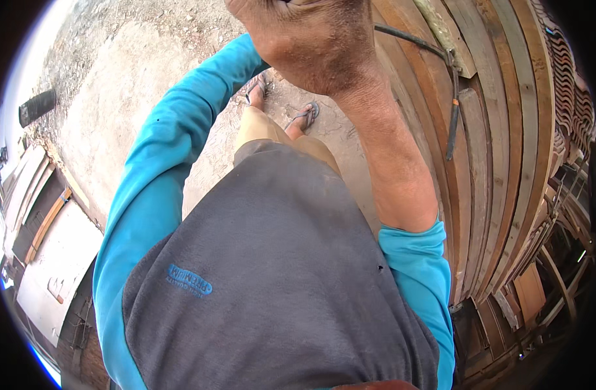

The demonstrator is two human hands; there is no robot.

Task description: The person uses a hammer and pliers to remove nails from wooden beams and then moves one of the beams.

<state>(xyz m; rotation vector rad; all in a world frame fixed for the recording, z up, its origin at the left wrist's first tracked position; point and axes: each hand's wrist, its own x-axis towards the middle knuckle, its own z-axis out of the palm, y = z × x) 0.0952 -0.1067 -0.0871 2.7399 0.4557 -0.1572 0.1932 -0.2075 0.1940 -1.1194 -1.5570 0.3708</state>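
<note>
My right hand [314, 49] is raised at the top edge, its bare wrist and forearm coming up out of a pushed-up blue sleeve. The back of the hand faces me. Its fingers run out of the picture or are hidden, so I cannot see whether it holds anything. My left arm in a long blue sleeve [174, 130] reaches up to the same spot, and the left hand is hidden behind the right. A thin dark rod or cable [411, 38] shows beside the right hand. I cannot tell whether a hand touches it.
Long wooden planks [499, 149] stand or lie along the right side. A black strip with an orange band [453, 120] hangs against them. Wavy roof tiles [564, 84] are stacked beyond. Pale boards [57, 260] lie at left, near a dark block [38, 108]. My sandalled feet [304, 119] stand on rough ground.
</note>
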